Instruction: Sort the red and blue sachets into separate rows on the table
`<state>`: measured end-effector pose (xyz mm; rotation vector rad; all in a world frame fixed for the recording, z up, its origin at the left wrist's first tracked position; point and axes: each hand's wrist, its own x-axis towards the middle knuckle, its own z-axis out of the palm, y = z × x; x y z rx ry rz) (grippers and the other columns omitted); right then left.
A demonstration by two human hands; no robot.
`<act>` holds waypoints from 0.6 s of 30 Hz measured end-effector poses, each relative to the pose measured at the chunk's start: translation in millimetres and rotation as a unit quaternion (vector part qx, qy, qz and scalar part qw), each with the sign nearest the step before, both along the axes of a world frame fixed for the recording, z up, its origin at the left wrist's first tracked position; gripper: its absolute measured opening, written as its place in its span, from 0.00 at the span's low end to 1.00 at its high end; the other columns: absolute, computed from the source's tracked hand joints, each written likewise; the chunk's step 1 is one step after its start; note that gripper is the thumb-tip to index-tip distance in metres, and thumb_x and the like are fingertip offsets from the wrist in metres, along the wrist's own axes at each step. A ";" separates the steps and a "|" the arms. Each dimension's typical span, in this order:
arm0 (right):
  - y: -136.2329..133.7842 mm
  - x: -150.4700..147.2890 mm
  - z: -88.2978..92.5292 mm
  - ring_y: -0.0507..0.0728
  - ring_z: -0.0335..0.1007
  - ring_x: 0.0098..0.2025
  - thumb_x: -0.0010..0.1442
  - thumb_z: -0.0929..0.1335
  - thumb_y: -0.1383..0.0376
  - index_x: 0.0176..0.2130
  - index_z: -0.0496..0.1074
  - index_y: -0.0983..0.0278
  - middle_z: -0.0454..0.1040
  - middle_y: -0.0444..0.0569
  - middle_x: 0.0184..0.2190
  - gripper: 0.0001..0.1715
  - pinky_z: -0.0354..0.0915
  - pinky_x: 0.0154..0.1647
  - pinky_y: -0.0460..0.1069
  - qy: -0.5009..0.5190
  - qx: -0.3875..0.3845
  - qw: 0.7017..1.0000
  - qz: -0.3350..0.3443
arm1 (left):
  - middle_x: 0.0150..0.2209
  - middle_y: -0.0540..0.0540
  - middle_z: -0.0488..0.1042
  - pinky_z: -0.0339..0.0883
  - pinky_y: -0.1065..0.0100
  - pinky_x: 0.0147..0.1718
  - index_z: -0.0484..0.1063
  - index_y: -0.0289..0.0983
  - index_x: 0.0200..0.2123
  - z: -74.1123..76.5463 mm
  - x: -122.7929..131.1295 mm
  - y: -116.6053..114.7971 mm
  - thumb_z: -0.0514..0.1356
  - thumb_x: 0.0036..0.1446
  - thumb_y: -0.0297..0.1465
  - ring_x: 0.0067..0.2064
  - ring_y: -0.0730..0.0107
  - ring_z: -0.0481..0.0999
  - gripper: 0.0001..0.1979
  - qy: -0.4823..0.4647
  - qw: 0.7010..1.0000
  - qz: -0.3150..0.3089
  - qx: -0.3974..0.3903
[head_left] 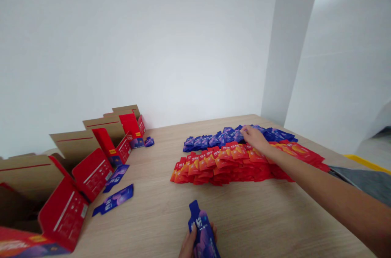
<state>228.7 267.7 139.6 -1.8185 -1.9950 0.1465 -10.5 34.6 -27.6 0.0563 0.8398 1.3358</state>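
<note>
At the bottom centre my left hand is closed on a blue pouch with a narrow neck, thumb across its front. My right hand reaches far over the table to a row of blue pouches, its fingertips pinched together at the row. Whether a pouch is between those fingers I cannot make out. Just nearer than the blue row lies a long overlapping pile of red-orange pouches, with my right forearm crossing above it.
Several open red cardboard boxes with raised brown flaps stand in a line on the left. Beside them lie loose blue pouches, one near the front and a small one farther back. A white wall rises behind the wooden table.
</note>
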 end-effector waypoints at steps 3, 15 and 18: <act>-70.1 -38.0 -17.7 0.51 0.71 0.28 0.64 0.56 0.57 0.30 0.71 0.63 0.74 0.45 0.23 0.22 0.62 0.30 0.42 0.022 -0.053 0.986 0.159 | 0.36 0.40 0.78 0.69 0.69 0.41 0.74 0.32 0.37 25.4 7.8 2.6 0.60 0.52 0.31 0.41 0.63 0.77 0.10 0.022 0.999 0.024 0.005; -78.9 -53.9 -14.0 0.50 0.64 0.20 0.63 0.56 0.57 0.27 0.63 0.64 0.66 0.42 0.17 0.19 0.59 0.24 0.42 0.109 -0.065 0.976 0.177 | 0.53 0.38 0.68 0.55 0.57 0.56 0.68 0.34 0.48 87.4 -69.2 54.7 0.54 0.53 0.42 0.57 0.56 0.63 0.23 0.550 0.820 0.046 0.150; -10.8 -20.6 0.9 0.54 0.69 0.28 0.62 0.58 0.60 0.23 0.65 0.66 0.71 0.49 0.21 0.20 0.60 0.30 0.45 0.020 -0.025 0.998 0.046 | 0.56 0.35 0.63 0.49 0.54 0.58 0.63 0.30 0.52 51.3 -156.9 49.4 0.52 0.52 0.33 0.60 0.54 0.57 0.24 0.786 0.615 0.059 0.005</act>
